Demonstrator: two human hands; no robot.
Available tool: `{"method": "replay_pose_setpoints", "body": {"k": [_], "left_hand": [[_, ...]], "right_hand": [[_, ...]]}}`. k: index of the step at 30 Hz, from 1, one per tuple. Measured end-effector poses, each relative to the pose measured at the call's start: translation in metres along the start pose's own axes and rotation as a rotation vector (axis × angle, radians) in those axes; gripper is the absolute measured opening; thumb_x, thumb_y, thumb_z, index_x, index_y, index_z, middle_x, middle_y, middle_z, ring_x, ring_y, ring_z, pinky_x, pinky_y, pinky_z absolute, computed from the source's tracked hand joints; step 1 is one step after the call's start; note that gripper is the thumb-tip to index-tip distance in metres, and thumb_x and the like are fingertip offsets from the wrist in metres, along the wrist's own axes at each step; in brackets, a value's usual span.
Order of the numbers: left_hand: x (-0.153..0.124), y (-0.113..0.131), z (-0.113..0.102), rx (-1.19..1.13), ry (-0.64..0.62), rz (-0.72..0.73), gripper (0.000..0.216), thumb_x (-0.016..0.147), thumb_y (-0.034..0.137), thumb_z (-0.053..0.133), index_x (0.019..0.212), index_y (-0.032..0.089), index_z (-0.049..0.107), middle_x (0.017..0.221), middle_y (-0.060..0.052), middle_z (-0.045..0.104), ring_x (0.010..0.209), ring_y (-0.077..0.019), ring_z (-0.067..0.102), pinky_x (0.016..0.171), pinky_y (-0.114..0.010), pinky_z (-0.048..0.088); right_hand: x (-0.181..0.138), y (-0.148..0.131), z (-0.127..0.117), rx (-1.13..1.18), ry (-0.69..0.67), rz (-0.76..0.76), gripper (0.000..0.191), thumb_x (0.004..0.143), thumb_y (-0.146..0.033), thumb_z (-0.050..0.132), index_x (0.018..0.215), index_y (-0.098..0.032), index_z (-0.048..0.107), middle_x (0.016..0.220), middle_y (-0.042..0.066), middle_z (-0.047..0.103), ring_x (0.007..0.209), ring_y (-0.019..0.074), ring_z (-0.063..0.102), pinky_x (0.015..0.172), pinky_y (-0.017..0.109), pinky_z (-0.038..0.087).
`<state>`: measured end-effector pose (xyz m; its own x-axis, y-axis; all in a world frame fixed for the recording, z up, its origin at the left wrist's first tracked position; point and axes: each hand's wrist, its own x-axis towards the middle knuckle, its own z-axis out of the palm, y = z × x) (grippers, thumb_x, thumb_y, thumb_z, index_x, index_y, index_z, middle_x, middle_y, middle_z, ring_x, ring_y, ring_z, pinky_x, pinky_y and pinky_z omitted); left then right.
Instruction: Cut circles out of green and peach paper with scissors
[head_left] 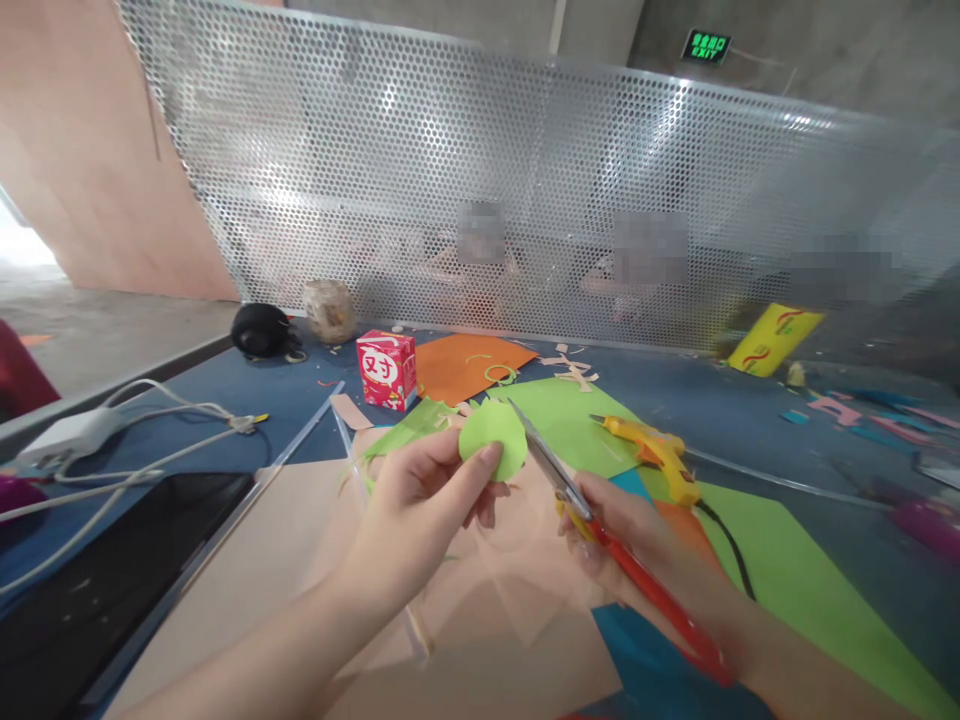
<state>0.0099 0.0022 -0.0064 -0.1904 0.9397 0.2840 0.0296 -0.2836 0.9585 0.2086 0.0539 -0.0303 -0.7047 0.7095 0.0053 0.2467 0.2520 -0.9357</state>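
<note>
My left hand [420, 500] pinches a small round piece of light green paper [493, 440] between thumb and fingers, held up above the table. My right hand [626, 535] grips a pair of scissors [577, 500] with red and yellow handles. The metal blades point up and left, and their tip lies at the right edge of the green piece. Under both hands lie a peach sheet [300, 560] and a pale translucent sheet.
A yellow glue gun [652, 450] with a black cord lies on a large green sheet [787, 570]. An orange sheet [465, 365], a red and white carton [388, 370], paper scraps, a black tablet [112, 590], white cables and a perforated metal screen [525, 200] with people behind it surround the spot.
</note>
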Motion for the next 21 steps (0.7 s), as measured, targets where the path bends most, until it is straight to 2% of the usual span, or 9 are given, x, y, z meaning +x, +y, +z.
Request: {"method": "replay_pose_setpoints", "body": {"k": [4, 12, 21], "left_hand": [[-0.0003, 0.0008, 0.0005, 0.009, -0.005, 0.017, 0.028, 0.083, 0.028, 0.059, 0.058, 0.016, 0.062, 0.047, 0.003, 0.056, 0.042, -0.0056, 0.048, 0.044, -0.016, 0.038], [-0.0008, 0.0, 0.0002, -0.018, -0.023, 0.004, 0.029, 0.084, 0.028, 0.059, 0.058, 0.016, 0.063, 0.05, 0.004, 0.056, 0.043, -0.0049, 0.049, 0.045, -0.016, 0.039], [-0.001, -0.0019, -0.0017, -0.012, -0.013, 0.013, 0.028, 0.084, 0.033, 0.059, 0.062, 0.015, 0.063, 0.052, 0.002, 0.058, 0.044, -0.0068, 0.049, 0.045, -0.019, 0.039]], "right_hand": [[-0.0001, 0.0004, 0.0007, 0.008, -0.003, 0.004, 0.014, 0.089, -0.03, 0.057, 0.088, -0.022, 0.046, 0.077, -0.002, 0.044, 0.065, 0.0129, 0.04, 0.057, 0.024, 0.035], [-0.0001, 0.0009, 0.0, -0.069, -0.015, -0.036, 0.025, 0.089, -0.045, 0.055, 0.088, -0.022, 0.045, 0.072, -0.003, 0.041, 0.061, 0.0125, 0.038, 0.053, 0.023, 0.034], [0.0011, 0.0043, 0.0012, -0.095, 0.024, -0.064, 0.025, 0.088, -0.045, 0.054, 0.084, -0.022, 0.044, 0.073, -0.001, 0.044, 0.064, 0.0142, 0.039, 0.055, 0.025, 0.035]]}}
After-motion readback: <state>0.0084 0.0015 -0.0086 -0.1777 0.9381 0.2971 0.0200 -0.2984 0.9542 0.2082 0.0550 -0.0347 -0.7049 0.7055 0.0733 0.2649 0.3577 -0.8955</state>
